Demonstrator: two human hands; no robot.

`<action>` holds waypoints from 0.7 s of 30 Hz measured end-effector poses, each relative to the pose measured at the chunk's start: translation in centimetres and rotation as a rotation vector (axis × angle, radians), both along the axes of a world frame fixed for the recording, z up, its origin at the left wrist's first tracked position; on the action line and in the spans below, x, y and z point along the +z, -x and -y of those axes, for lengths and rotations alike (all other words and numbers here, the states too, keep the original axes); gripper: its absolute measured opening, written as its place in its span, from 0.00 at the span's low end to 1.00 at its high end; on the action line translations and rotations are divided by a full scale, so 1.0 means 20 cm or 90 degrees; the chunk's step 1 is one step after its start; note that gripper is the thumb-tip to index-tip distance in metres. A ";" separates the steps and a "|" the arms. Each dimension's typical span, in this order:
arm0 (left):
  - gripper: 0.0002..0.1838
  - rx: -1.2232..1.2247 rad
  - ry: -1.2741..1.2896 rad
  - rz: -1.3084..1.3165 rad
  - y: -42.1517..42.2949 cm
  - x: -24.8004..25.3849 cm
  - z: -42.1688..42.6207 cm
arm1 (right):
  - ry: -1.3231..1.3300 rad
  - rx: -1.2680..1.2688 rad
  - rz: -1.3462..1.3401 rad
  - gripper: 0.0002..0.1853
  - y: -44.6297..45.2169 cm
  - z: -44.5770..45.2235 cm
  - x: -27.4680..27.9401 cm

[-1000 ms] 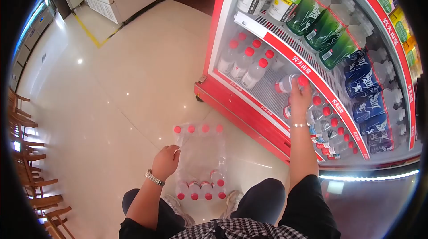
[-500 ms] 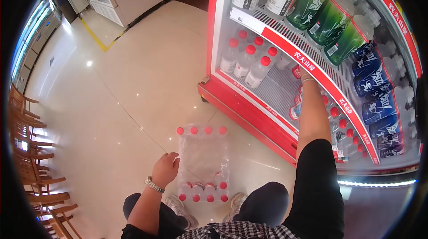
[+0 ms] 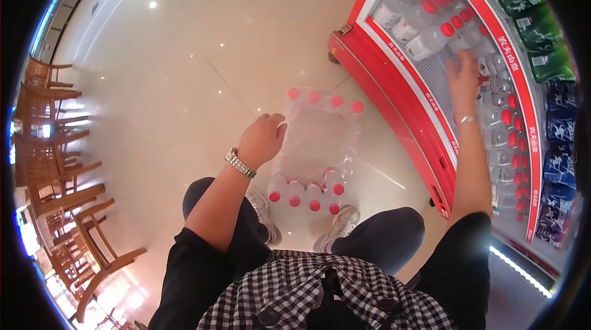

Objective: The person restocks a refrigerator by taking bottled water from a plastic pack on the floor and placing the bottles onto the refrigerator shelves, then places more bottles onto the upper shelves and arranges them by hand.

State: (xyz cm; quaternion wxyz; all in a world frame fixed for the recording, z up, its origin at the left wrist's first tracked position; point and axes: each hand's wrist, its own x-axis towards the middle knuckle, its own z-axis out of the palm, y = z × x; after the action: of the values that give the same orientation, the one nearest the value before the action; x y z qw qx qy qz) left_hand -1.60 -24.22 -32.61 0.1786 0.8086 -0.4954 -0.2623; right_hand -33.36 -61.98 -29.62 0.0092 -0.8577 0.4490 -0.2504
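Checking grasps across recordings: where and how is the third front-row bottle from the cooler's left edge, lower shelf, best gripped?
Likely best to take the bottle around its body, just below the red cap, coming from the open front of the cooler. It stands upright with nothing in front, and bare wire shelf on its right leaves room to wrap around it.

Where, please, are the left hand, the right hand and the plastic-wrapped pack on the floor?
Left hand (image 3: 260, 140): head view, on the back of the hand.
Right hand (image 3: 466, 81): head view, on the back of the blurred hand.
Plastic-wrapped pack (image 3: 317, 145): head view, on the clear film.
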 end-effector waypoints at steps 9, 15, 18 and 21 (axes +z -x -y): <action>0.12 -0.005 0.031 0.024 -0.02 0.00 -0.01 | -0.421 0.654 -0.841 0.22 -0.53 -1.51 -0.45; 0.12 -0.022 0.056 -0.002 -0.03 0.00 -0.02 | -0.385 0.615 -0.784 0.16 -0.46 -1.57 -0.60; 0.13 -0.025 0.055 -0.012 -0.04 0.01 0.00 | -0.450 0.536 -0.627 0.14 -0.50 -1.45 -0.40; 0.13 -0.029 0.049 -0.012 -0.05 0.01 0.02 | -0.549 0.310 -0.287 0.15 -0.43 -1.29 -0.13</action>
State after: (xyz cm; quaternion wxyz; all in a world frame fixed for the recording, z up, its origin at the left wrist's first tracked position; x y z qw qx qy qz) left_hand -0.68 -24.54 -32.41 0.2087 0.7871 -0.5216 -0.2548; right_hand -24.72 -36.24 -32.24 0.3214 -0.8877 0.2904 0.1559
